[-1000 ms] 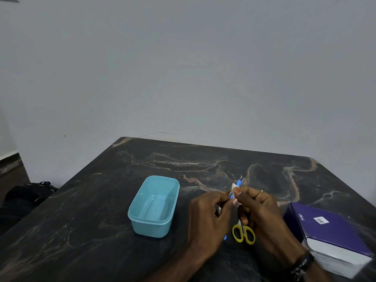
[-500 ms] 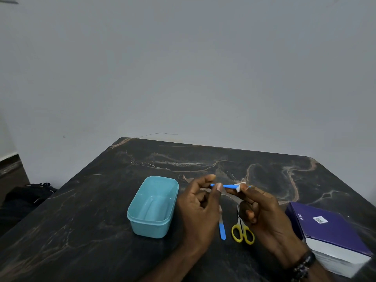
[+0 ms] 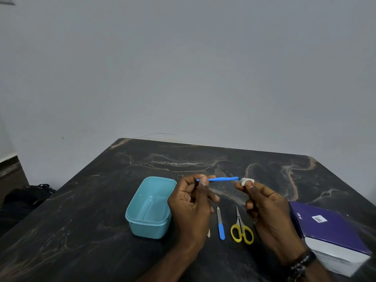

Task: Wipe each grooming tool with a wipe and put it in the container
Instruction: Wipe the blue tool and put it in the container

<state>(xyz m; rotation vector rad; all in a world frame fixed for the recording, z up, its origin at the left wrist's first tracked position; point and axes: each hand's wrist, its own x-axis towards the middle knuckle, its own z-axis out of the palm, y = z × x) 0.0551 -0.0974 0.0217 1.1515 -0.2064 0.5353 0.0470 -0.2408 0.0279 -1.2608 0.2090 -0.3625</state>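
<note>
From the head camera, the left hand (image 3: 191, 208) pinches the left end of a slim blue tool (image 3: 217, 179) between thumb and forefinger, holding it level above the dark marbled table (image 3: 81, 220). The right hand (image 3: 268, 210) pinches a small white wipe (image 3: 247, 181) around the tool's right tip, thumb and forefinger closed on it and the other fingers curled in. The light blue container (image 3: 149, 208) stands open on the table just left of the left hand, with nothing visible inside. On the table between the two wrists lie a nail file (image 3: 220, 223) with a blue handle and, just to its right, yellow-handled scissors (image 3: 241, 231), blades pointing far. A pale sliver (image 3: 208, 233) shows at the left hand's edge; what it is cannot be told. A purple box (image 3: 325, 226) sits at the near right, beside the right wrist, which wears a dark bracelet (image 3: 301, 263).
</note>
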